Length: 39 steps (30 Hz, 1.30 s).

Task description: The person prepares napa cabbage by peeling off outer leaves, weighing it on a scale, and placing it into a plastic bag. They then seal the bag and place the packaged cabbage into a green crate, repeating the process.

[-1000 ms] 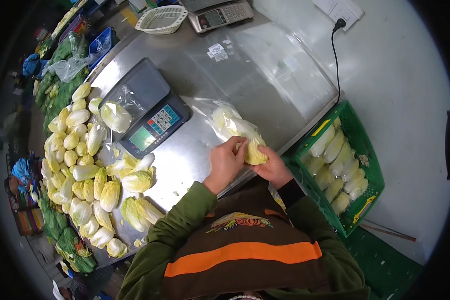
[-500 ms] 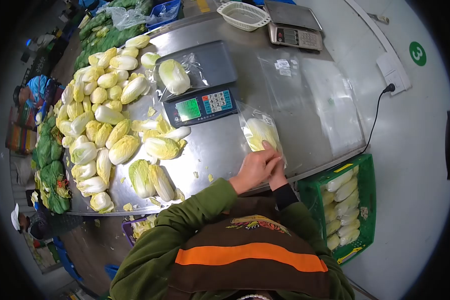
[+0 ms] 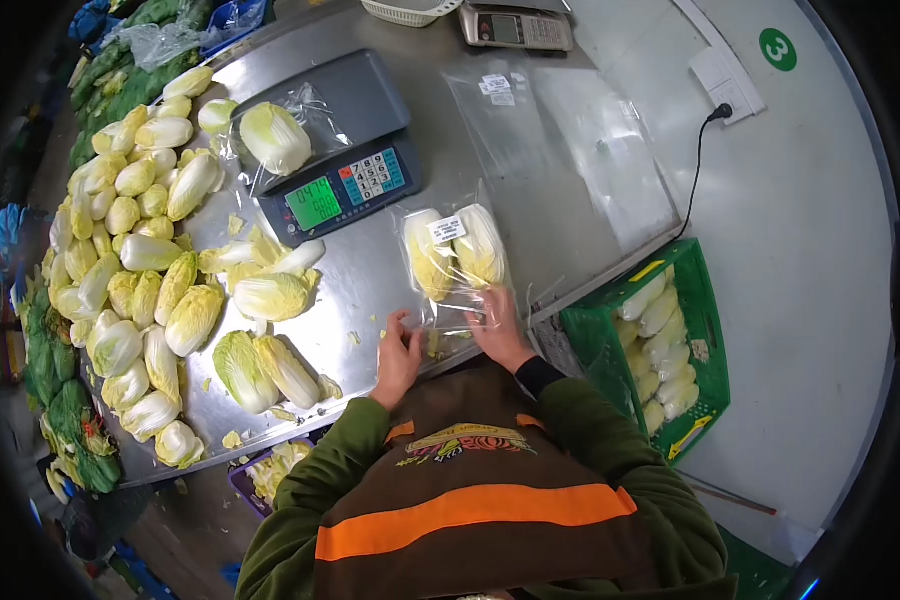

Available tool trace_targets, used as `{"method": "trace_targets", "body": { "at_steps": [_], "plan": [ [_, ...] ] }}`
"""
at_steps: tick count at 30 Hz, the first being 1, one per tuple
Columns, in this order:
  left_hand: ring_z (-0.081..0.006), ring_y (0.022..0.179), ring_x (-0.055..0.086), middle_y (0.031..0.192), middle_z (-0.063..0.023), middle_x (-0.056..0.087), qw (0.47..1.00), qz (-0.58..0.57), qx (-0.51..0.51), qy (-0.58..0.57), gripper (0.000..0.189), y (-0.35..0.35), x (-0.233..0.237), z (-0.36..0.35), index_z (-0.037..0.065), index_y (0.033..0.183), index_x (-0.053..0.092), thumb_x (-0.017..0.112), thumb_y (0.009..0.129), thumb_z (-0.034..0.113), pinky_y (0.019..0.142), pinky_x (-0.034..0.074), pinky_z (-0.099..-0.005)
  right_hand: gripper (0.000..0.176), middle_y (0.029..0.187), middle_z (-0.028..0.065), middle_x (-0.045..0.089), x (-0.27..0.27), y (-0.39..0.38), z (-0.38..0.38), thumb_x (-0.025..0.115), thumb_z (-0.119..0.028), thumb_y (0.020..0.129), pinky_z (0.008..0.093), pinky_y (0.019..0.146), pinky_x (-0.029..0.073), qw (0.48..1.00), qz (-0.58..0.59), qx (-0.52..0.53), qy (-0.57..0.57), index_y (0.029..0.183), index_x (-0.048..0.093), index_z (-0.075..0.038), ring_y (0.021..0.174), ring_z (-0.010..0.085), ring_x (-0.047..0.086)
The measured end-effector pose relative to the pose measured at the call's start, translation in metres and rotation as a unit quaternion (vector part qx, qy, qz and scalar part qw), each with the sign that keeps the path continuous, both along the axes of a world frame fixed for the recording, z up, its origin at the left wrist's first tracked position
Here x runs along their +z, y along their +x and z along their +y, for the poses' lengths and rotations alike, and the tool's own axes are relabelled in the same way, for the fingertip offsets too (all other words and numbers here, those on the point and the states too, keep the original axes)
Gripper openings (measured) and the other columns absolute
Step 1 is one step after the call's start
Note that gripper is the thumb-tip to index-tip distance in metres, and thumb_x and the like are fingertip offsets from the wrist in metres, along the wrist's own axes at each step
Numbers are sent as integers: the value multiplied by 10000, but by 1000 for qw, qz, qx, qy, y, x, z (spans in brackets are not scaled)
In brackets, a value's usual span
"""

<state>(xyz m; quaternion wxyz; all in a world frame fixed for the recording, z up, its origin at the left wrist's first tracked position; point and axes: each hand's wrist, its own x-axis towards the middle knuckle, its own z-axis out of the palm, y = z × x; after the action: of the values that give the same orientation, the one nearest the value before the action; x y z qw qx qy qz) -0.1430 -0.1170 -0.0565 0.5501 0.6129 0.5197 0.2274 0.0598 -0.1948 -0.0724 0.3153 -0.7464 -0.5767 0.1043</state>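
A clear bag with two cabbages (image 3: 432, 262) and a white label lies flat near the table's front edge. My right hand (image 3: 498, 325) touches the bag's lower right part, fingers spread over the plastic. At the bag's lower left corner is my left hand (image 3: 398, 352), its fingers apart and curved, with nothing seen in them. On the grey scale (image 3: 355, 100) rests another cabbage (image 3: 275, 138) on loose clear plastic, and the scale's display glows green. Two unbagged cabbages (image 3: 288, 372) lie left of my left hand.
A large pile of cabbages (image 3: 145, 250) covers the table's left side. At the right, a green crate (image 3: 712, 350) holds bagged cabbages. Flat clear bags (image 3: 500, 130) lie behind the labelled bag. A second scale (image 3: 518, 28) and a white basket (image 3: 410, 12) stand at the back.
The bag now lies flat with two cabbages and its label showing. My hands, together over it before, have moved apart. The view has shifted, so the table's contents appear further left.
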Motion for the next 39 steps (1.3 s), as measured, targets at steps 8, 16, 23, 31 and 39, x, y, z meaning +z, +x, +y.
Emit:
{"method": "trace_targets", "body": {
  "at_steps": [8, 16, 23, 31, 39],
  "plan": [
    [-224, 620, 597, 718, -155, 608, 992, -49, -88, 70, 72, 4, 17, -3, -1, 938, 598, 644, 889, 24, 605, 483, -334, 534, 1051, 104, 575, -19, -28, 52, 751, -98, 846, 252, 682, 507, 899, 308, -293, 102, 1271, 443, 0, 901, 173, 593],
    [-204, 592, 589, 671, -121, 601, 998, 1, -3, 57, 101, -33, 17, 10, -6, 958, 608, 660, 891, 50, 573, 466, -329, 653, 1136, 127, 556, -15, -24, 38, 723, -76, 833, 317, 801, 516, 922, 310, -230, 41, 1389, 384, -18, 904, 189, 603],
    [-127, 588, 640, 708, -82, 684, 985, 14, -32, -166, 262, -36, -14, -25, -4, 943, 714, 693, 899, 253, 571, 499, -288, 507, 1110, 143, 619, 0, -7, -58, 698, -77, 855, 309, 789, 530, 940, 314, -110, -74, 1305, 474, -12, 910, 206, 662],
    [-195, 717, 657, 812, -138, 706, 983, 136, -56, -106, 352, -45, -12, -32, 1, 871, 739, 655, 915, 339, 670, 499, -344, 120, 879, 67, 631, 59, -48, -47, 706, -153, 849, 339, 690, 523, 964, 205, 77, -152, 921, 650, -74, 805, 232, 651],
    [-74, 735, 595, 810, -48, 691, 992, 33, -29, -115, 279, -44, -10, -35, -19, 947, 731, 645, 945, 246, 656, 479, -246, 134, 870, 34, 584, 45, -80, -19, 713, -162, 771, 385, 717, 514, 982, 38, 172, -62, 855, 622, -108, 909, 258, 586]
  ]
}}
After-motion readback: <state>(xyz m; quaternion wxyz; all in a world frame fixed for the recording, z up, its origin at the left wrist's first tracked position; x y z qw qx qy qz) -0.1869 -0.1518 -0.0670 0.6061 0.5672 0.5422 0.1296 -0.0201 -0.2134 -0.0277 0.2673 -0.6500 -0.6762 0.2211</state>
